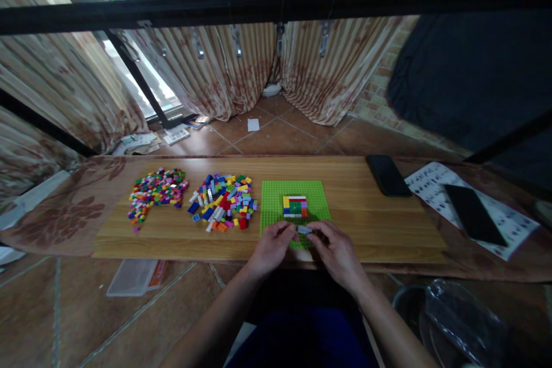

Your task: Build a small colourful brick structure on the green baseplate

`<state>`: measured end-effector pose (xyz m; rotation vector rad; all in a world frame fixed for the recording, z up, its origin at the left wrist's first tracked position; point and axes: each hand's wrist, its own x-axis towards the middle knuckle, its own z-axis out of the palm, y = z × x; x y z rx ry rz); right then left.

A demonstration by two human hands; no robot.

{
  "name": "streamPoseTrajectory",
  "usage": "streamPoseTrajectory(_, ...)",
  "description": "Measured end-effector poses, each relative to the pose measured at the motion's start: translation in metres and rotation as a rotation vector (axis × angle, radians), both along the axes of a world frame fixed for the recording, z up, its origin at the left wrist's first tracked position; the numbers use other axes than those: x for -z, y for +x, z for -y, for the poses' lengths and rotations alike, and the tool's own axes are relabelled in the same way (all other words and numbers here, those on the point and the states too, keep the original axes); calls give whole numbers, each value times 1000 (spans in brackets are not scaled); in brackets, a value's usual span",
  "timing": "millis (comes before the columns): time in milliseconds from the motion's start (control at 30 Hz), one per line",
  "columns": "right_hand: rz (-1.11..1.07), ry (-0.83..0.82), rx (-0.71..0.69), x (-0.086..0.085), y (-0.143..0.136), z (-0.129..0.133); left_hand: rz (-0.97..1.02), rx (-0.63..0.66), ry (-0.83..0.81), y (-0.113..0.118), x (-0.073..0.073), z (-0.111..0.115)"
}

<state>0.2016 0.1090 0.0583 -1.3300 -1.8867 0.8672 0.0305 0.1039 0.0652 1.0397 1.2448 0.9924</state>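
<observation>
A light grey brick (304,230) is pinched in the fingers of my right hand (338,250), over the front part of the green baseplate (269,198). My left hand (273,244) is closed just left of that brick, thumb and fingertips together; whether it also grips something is too small to tell. On the baseplate, beyond both hands, a rectangular block of bricks (295,207) shows white, red, yellow, blue, green, purple and orange parts.
Left of the baseplate lie a pile of larger bricks (224,201) and a pile of small pieces (157,192). A black phone (388,175) rests at the board's right. Farther right, another dark phone (474,214) lies on a printed sheet (435,184).
</observation>
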Motion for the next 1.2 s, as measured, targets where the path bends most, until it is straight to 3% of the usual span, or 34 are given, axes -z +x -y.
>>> streamPoseTrajectory(200,82,95,155,14,7,-11,3,-160,-81,-9,-5,2)
streamPoseTrajectory(433,113,122,193,20,9,-19,77,-257,-163,-18,-13,2)
streamPoseTrajectory(700,108,98,270,18,2,-21,24,-203,-106,-19,4,-5)
streamPoseTrajectory(900,133,109,354,19,-11,-18,-26,-230,-70,-19,15,-9)
streamPoseTrajectory(1067,182,156,410,21,-20,-17,108,-232,-138,-23,7,-6)
streamPoseTrajectory(1200,202,182,440,23,-20,-16,353,-285,-244,-26,3,-5)
